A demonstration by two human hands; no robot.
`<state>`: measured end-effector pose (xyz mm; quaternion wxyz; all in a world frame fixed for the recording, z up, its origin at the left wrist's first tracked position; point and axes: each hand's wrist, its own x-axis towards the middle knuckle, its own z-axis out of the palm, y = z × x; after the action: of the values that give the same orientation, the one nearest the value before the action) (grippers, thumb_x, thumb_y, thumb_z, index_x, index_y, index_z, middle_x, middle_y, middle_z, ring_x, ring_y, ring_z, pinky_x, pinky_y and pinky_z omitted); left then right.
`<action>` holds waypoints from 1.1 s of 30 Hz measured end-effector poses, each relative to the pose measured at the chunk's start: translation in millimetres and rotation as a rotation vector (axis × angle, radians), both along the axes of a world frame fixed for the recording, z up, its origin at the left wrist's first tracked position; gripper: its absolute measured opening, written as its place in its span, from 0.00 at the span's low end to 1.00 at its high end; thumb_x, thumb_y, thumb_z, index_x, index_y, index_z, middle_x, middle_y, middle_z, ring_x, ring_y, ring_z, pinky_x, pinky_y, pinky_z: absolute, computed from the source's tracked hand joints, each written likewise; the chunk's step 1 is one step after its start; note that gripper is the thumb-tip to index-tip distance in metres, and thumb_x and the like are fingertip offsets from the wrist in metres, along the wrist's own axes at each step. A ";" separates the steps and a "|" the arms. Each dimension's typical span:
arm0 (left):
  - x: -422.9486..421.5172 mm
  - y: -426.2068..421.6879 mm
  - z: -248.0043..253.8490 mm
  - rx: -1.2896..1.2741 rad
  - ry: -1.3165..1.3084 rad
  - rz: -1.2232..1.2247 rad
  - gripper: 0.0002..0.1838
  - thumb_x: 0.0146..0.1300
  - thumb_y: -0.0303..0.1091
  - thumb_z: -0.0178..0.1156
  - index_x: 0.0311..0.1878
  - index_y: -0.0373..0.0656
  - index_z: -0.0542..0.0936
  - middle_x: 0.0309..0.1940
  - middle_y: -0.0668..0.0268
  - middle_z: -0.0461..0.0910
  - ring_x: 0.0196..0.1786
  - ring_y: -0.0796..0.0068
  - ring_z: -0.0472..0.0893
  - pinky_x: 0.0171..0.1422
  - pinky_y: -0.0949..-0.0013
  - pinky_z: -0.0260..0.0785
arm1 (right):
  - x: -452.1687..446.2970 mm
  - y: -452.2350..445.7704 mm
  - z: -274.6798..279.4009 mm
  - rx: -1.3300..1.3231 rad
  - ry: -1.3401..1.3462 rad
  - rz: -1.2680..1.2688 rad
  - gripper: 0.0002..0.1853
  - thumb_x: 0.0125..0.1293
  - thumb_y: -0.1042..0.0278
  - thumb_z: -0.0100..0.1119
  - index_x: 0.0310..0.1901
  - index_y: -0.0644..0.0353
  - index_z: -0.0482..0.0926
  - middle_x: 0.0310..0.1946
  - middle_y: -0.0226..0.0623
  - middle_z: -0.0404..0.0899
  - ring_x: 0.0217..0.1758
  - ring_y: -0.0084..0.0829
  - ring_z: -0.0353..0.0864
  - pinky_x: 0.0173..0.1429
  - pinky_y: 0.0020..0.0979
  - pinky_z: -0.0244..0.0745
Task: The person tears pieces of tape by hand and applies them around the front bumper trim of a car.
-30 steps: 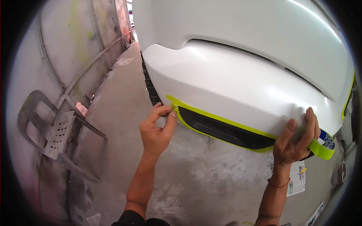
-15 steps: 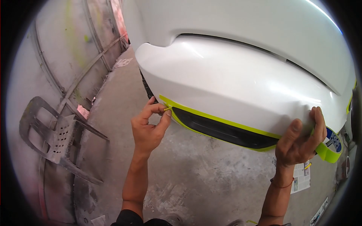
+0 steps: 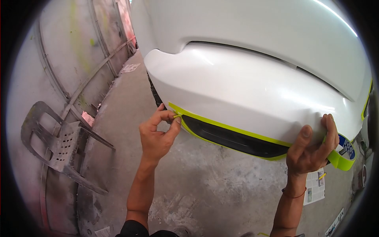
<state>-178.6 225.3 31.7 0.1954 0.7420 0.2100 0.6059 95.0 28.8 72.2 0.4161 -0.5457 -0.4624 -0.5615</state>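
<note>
Left hand (image 3: pixel 156 137) pinches green tape (image 3: pixel 179 115); tape roll (image 3: pixel 340 162) at right hand (image 3: pixel 310 155)

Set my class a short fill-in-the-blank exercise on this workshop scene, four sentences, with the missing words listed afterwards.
1. The left hand pinches yellow-green tape between its forefinger and its ____.
2. The glossy panel above the tape-edged black recess is coloured ____.
3. The seat of the chair is pierced by rows of small ____.
4. A thin bracelet is worn on the person's ____ wrist.

Missing words: thumb; white; holes; right.
</note>
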 end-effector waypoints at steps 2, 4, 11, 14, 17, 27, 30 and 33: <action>0.4 0.8 -0.8 -0.004 -0.006 0.001 0.02 0.61 0.21 0.66 0.36 0.34 0.82 0.25 0.69 0.81 0.31 0.81 0.79 0.75 0.48 0.64 | 0.0 0.0 0.0 -0.003 0.003 0.000 0.25 0.73 0.63 0.58 0.66 0.69 0.66 0.56 0.50 0.72 0.56 0.41 0.77 0.57 0.37 0.79; 0.5 3.2 -3.0 -0.001 -0.002 0.012 0.03 0.60 0.22 0.67 0.35 0.34 0.82 0.24 0.69 0.81 0.29 0.81 0.79 0.76 0.48 0.63 | -0.3 -0.1 -0.1 -0.006 0.005 0.008 0.26 0.73 0.63 0.58 0.65 0.69 0.66 0.56 0.49 0.72 0.56 0.41 0.77 0.57 0.37 0.79; 8.0 -6.8 1.6 0.060 0.006 0.161 0.04 0.58 0.22 0.68 0.32 0.37 0.82 0.23 0.68 0.82 0.28 0.78 0.82 0.73 0.47 0.66 | -2.1 -2.7 -0.5 -0.015 0.019 0.028 0.25 0.74 0.65 0.57 0.66 0.69 0.65 0.58 0.49 0.70 0.57 0.40 0.76 0.59 0.37 0.78; 11.0 -10.3 1.7 0.089 0.050 0.288 0.05 0.56 0.23 0.70 0.32 0.39 0.82 0.23 0.67 0.83 0.28 0.76 0.84 0.72 0.47 0.67 | -1.1 -5.2 -1.6 -0.033 0.035 0.049 0.25 0.75 0.66 0.57 0.67 0.70 0.64 0.58 0.49 0.69 0.58 0.39 0.75 0.60 0.37 0.78; 14.8 -12.3 -0.4 0.141 0.032 0.361 0.06 0.55 0.24 0.71 0.32 0.40 0.81 0.22 0.68 0.83 0.27 0.76 0.84 0.71 0.47 0.68 | -0.4 -5.5 -1.3 -0.032 0.036 0.064 0.26 0.75 0.65 0.56 0.67 0.70 0.63 0.58 0.48 0.68 0.57 0.38 0.75 0.60 0.35 0.78; 14.9 -9.0 -2.3 0.180 0.006 0.446 0.32 0.47 0.25 0.76 0.55 0.41 0.71 0.59 0.50 0.75 0.63 0.57 0.75 0.70 0.56 0.65 | -0.9 -2.1 -1.3 0.018 0.055 0.120 0.26 0.74 0.64 0.58 0.66 0.71 0.65 0.56 0.47 0.69 0.55 0.37 0.76 0.58 0.36 0.79; 14.8 -6.8 -2.2 0.225 0.001 0.438 0.32 0.47 0.26 0.76 0.55 0.41 0.71 0.62 0.49 0.72 0.66 0.54 0.73 0.70 0.56 0.63 | -0.8 -1.2 -0.4 0.033 0.041 0.105 0.26 0.73 0.65 0.59 0.65 0.71 0.66 0.56 0.49 0.70 0.54 0.39 0.77 0.57 0.36 0.79; 6.0 -8.1 -3.6 0.200 0.019 0.409 0.33 0.48 0.26 0.76 0.57 0.41 0.71 0.64 0.49 0.70 0.67 0.53 0.71 0.71 0.54 0.62 | -2.7 -1.2 -1.1 0.041 0.035 0.070 0.25 0.73 0.65 0.60 0.64 0.71 0.67 0.54 0.50 0.72 0.53 0.40 0.78 0.57 0.37 0.80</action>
<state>-172.6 217.2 28.0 -0.0083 0.7053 0.2967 0.6438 92.3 27.7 71.1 0.4547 -0.5301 -0.4621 -0.5465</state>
